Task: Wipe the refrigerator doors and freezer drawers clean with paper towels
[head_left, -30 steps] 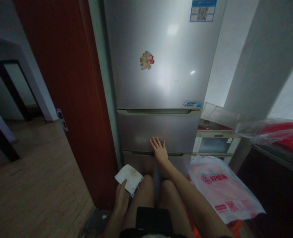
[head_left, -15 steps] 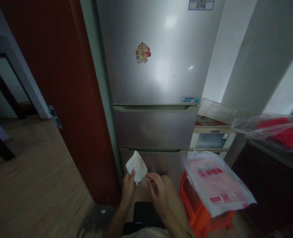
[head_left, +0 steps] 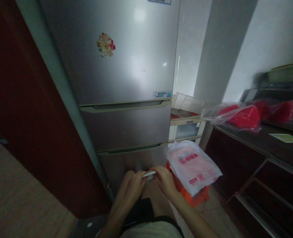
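The left hand (head_left: 137, 181), its forearm slanting up from below, pinches one end of a white cloth (head_left: 149, 174), which shows as a narrow strip between the hands, above the lap and before the refrigerator (head_left: 129, 127), its doors closed. The right hand (head_left: 164, 179), knuckles up and fingers curled down, pinches the cloth's other end. Further right, a white printed bag (head_left: 193, 167) lies on an orange stool (head_left: 197, 198), its contents hidden. Beyond, a clear plastic bag (head_left: 208, 113) holds red items (head_left: 245, 117) above the dark table (head_left: 263, 138).
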Demonstrator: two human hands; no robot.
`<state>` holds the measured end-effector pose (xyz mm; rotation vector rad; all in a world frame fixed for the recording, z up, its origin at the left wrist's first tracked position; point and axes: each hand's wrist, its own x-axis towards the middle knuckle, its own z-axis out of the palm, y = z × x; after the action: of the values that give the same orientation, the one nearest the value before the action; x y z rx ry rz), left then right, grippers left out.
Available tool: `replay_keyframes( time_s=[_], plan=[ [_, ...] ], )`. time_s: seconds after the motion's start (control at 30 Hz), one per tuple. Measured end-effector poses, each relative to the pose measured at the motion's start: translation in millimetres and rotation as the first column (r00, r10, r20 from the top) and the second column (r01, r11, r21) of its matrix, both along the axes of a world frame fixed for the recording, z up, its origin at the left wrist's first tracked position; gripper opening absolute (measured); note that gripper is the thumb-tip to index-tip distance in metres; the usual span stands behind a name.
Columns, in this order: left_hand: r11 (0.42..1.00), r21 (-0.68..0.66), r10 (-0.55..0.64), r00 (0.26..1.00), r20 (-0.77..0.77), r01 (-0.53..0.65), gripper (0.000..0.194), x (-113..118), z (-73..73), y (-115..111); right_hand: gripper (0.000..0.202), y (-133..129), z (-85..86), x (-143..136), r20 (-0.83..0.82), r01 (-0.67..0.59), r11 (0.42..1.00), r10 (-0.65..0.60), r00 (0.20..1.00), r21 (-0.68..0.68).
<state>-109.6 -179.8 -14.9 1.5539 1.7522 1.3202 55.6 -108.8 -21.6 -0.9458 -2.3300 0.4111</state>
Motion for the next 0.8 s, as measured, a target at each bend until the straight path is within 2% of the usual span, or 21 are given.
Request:
replay_keyframes(
  time_s=[0.1,0.17,0.3,0.43,0.5,0.63,0.7,0.8],
  plan=[
    [0.997,-0.045,-0.058,0.998,-0.014,0.058,0.021,9,-7.7,6,0.031,3,-9.1,23,0.066,0.067,0.997,-0.065,0.996,-0.034],
    [0.988,-0.065,-0.138,0.99,-0.002,0.138,0.027,17,-13.5,13,0.029,6,-12.9,33,0.121,0.09,0.995,-0.083,0.989,-0.051],
    [0.967,-0.064,-0.234,0.961,0.15,0.246,0.025,40,-22.9,27,0.028,20,-21.6,52,0.232,0.138,0.988,-0.117,0.966,-0.075],
    [0.989,-0.023,-0.134,0.946,0.296,0.148,0.036,45,-34.2,31,0.032,54,-35.9,87,0.281,0.298,0.953,-0.27,0.921,-0.063],
    [0.995,-0.033,-0.08,0.943,0.322,0.095,0.038,35,-43.5,28,0.037,79,-43.9,112,0.284,0.408,0.912,-0.379,0.881,-0.047],
    [0.995,-0.101,-0.001,0.964,0.267,0.029,0.026,7,-62.7,14,0.047,133,-62.8,159,0.278,0.586,0.81,-0.558,0.782,-0.02],
    [0.993,-0.121,0.046,0.961,0.273,-0.013,0.025,-2,-66.1,6,0.05,155,-77.7,171,0.28,0.624,0.781,-0.596,0.753,-0.013],
    [0.984,-0.172,0.103,0.932,0.349,-0.044,0.025,-6,-60.3,-7,0.051,172,-110.7,170,0.342,0.652,0.756,-0.599,0.724,-0.056]
  ],
)
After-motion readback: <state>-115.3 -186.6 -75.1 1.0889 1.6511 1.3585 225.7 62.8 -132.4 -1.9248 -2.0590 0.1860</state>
